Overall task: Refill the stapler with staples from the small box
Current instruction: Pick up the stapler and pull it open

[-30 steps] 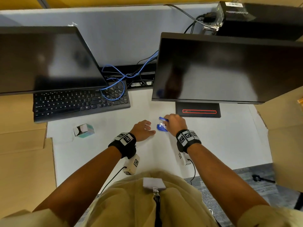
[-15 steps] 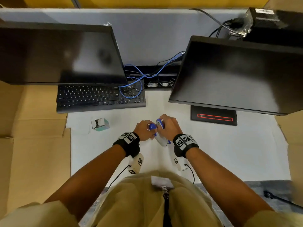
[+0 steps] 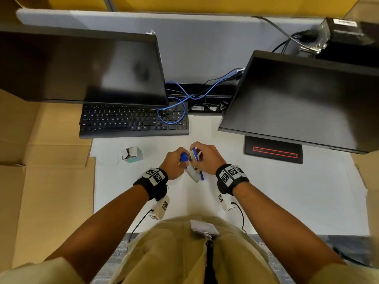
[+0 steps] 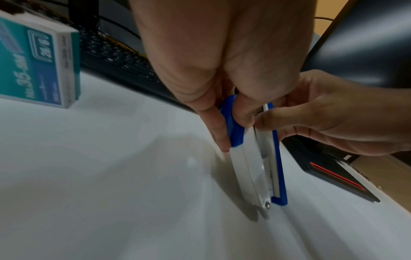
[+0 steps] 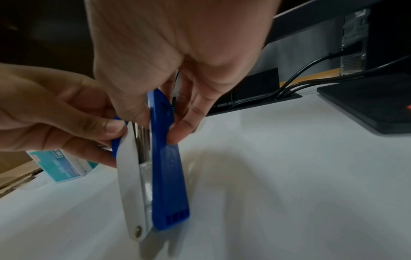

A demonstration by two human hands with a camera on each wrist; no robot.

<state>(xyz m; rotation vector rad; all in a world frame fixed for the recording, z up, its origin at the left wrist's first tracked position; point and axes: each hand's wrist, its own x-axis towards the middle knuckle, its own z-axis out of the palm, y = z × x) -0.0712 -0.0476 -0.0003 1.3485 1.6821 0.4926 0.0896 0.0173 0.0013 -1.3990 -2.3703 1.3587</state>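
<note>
Covering stapler point(image 3: 193, 171) top: left hand point(image 3: 174, 162), right hand point(image 3: 207, 158).

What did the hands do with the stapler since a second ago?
The left hand, bare on the desk a second ago, now grips the stapler too. With the right hand, it has brought it nearer the body and stood it on end. The staple box stays put, untouched.
</note>
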